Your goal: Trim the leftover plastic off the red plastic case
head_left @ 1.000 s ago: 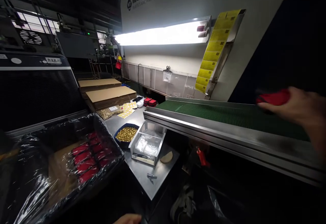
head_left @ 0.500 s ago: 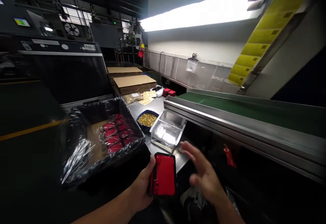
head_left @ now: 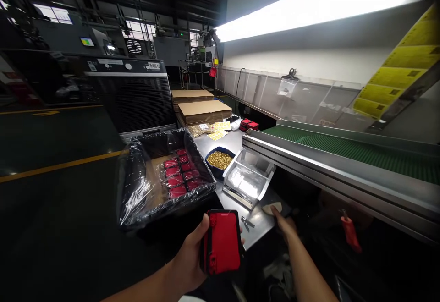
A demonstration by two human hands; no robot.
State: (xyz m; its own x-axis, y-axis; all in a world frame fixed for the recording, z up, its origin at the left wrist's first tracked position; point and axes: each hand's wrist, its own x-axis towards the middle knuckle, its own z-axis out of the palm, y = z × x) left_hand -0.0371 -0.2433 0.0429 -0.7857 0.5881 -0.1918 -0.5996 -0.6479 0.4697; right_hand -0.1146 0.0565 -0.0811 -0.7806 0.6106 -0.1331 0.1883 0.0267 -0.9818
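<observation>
My left hand is closed around a red and black plastic case, held upright low in the view, in front of the steel table. My right hand reaches to the table's near corner, its fingers on a small tan piece; whether they grip it I cannot tell. Small metal pliers lie just left of that hand. A black bin lined with clear film holds rows of bagged red cases. Behind the pliers sit a clear tray of small bags and a blue bowl of brass parts.
A green conveyor belt with steel rails runs along the right. Flat cardboard stacks, yellow labels and more red cases lie at the table's far end. A dark machine cabinet stands behind the bin. Yellow tags hang at upper right.
My right hand took a red case off the conveyor and passed it to my left hand. My right hand then moved forward to the tan piece. My view swung left.
</observation>
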